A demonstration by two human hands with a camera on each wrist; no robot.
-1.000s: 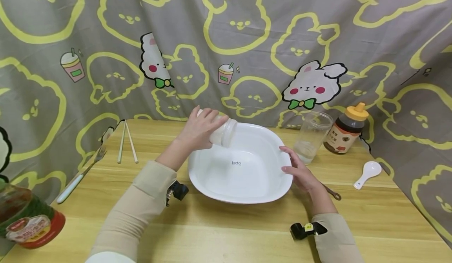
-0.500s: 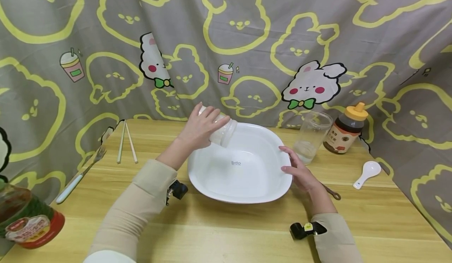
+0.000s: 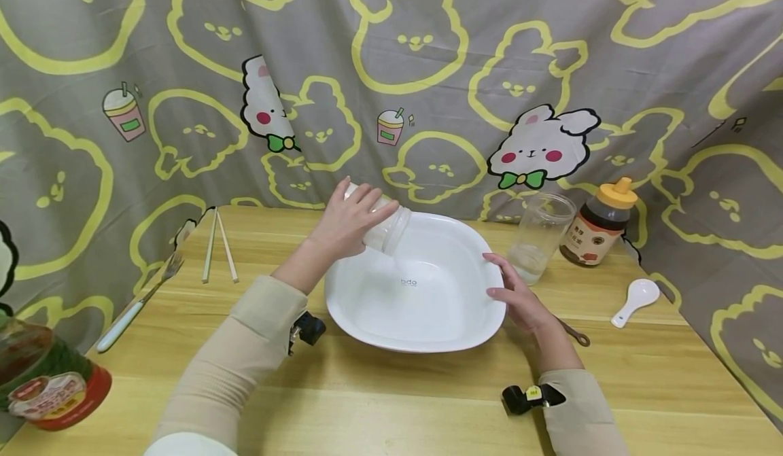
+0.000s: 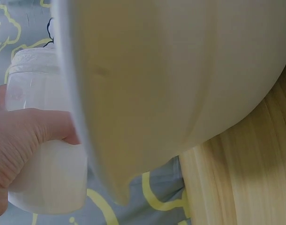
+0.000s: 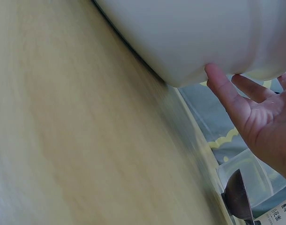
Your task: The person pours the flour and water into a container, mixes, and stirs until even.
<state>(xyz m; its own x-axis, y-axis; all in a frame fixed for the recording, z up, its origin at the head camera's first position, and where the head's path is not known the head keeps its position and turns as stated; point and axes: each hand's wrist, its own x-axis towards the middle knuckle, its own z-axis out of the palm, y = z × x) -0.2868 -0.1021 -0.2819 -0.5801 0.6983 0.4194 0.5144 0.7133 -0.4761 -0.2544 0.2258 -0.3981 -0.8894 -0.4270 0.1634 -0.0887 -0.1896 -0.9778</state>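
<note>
In the head view my left hand [image 3: 342,228] grips a clear plastic jar [image 3: 390,230] of white contents, tilted mouth-down over the white basin [image 3: 422,320]. A faint white trail of powder [image 3: 399,264] falls from its mouth into the basin. The left wrist view shows the jar [image 4: 49,178] with the thumb across it, partly hidden behind the basin wall [image 4: 147,84]. My right hand [image 3: 520,300] rests against the basin's right rim, fingers spread and fairly straight. In the right wrist view, the right hand [image 5: 260,115] has its fingertips at the basin wall.
A clear container [image 3: 541,238], honey bottle [image 3: 596,228] and white spoon [image 3: 639,300] stand or lie at right. A brown ladle [image 5: 237,194] lies behind the right hand. Chopsticks [image 3: 228,252], a fork [image 3: 137,310] and a red-bottomed jar [image 3: 55,388] are at left.
Both hands, the jar and the basin hold nearly the same positions. A faint white trail now shows below the jar's mouth, where none was visible earlier.
</note>
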